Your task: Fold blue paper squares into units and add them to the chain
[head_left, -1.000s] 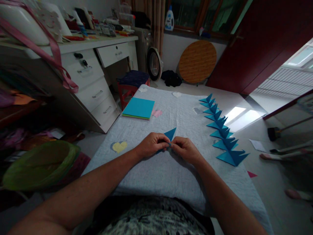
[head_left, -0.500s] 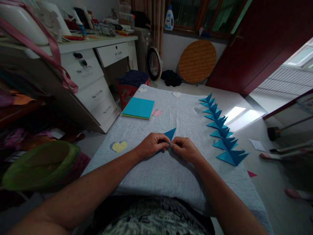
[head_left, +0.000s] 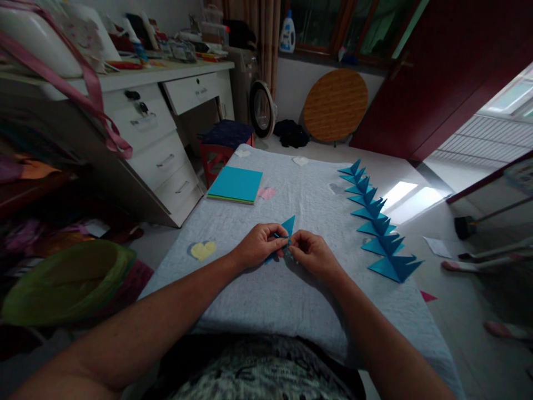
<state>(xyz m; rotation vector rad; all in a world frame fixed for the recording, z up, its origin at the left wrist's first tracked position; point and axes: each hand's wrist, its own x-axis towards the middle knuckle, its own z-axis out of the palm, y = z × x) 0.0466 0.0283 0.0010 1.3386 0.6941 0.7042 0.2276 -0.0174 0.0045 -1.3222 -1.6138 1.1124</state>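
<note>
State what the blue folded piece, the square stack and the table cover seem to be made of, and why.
Blue folded piece: probably matte paper; thin, with straight edges and a sharp tip.
Square stack: likely smooth paper sheets; flat, with a green edge showing underneath.
Table cover: dull cloth, seemingly, as it wrinkles and drapes; fibre unclear.

Cloth-covered table (head_left: 250, 297): paper stack (head_left: 236, 184) far left, folded blue papers (head_left: 370, 213) rowed right.
</note>
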